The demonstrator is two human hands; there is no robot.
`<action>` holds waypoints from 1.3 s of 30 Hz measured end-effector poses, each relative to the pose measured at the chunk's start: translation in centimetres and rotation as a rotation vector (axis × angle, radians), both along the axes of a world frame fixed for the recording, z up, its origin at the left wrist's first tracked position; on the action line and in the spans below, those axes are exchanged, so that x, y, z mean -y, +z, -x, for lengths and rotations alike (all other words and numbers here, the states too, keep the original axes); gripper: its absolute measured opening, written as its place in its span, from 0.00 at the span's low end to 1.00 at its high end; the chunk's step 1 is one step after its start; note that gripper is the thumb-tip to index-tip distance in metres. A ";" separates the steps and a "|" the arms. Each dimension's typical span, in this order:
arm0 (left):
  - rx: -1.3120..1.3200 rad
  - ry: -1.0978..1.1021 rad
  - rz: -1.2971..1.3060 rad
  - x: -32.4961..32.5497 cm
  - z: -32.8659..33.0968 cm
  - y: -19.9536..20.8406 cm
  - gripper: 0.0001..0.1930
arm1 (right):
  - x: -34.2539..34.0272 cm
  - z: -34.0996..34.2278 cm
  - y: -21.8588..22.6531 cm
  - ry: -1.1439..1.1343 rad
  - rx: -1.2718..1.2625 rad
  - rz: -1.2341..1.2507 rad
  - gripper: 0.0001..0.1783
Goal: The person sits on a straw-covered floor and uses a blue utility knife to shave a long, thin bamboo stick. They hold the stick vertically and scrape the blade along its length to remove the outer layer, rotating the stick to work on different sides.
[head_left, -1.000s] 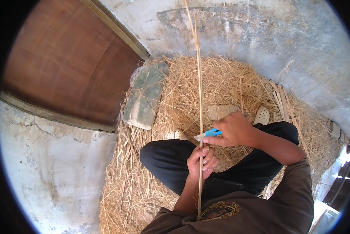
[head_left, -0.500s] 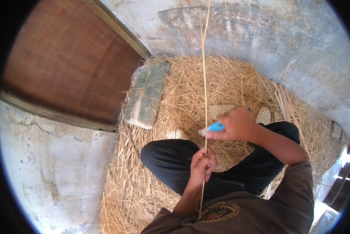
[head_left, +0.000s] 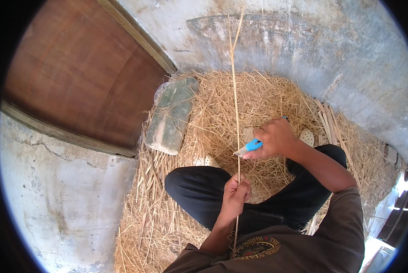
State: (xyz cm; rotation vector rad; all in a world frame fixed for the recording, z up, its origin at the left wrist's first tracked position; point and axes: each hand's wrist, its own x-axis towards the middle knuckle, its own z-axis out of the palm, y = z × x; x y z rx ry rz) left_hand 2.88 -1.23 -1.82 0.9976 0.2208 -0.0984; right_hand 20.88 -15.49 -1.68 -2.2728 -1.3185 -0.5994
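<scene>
A long, thin pale stalk runs upright through the middle, from my shirt up toward the far wall, where it forks into two tips. My left hand is closed round its lower part, above my lap. Just above, my right hand grips a knife with a bright blue handle. The short blade lies against the stalk, a little higher than my left fist. A thin curl seems to stand at the blade's tip. Part of the handle is hidden inside my right fist.
Loose straw covers the floor around my crossed legs. A greenish stone block lies at the left, near a brown wooden panel. Pale perforated shoes show by my knees. Split sticks lie at the right, below the stained wall.
The stalk's forked top has come lower and tilted slightly left. The knife stays at the stalk, its blade now sharper to see. My left hand has barely moved.
</scene>
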 end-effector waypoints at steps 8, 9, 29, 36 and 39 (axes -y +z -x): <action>-0.030 -0.002 -0.064 0.4 0.0 0.8 0.06 | -0.4 -3.9 0.7 -0.052 0.045 0.082 0.39; -0.026 0.000 -0.073 0.4 -0.1 0.9 0.06 | -0.6 -4.4 0.8 -0.035 0.090 0.056 0.39; 0.032 -0.080 -0.199 -0.4 1.5 -0.9 0.09 | -0.9 -16.3 5.0 -0.377 0.003 0.318 0.44; -0.025 -0.161 -0.290 0.9 1.3 -1.3 0.11 | 2.4 -20.7 5.3 -0.524 0.043 0.396 0.46; -0.073 -0.217 -0.356 0.6 0.8 -0.5 0.15 | 2.5 -20.4 4.9 -0.533 -0.032 0.370 0.45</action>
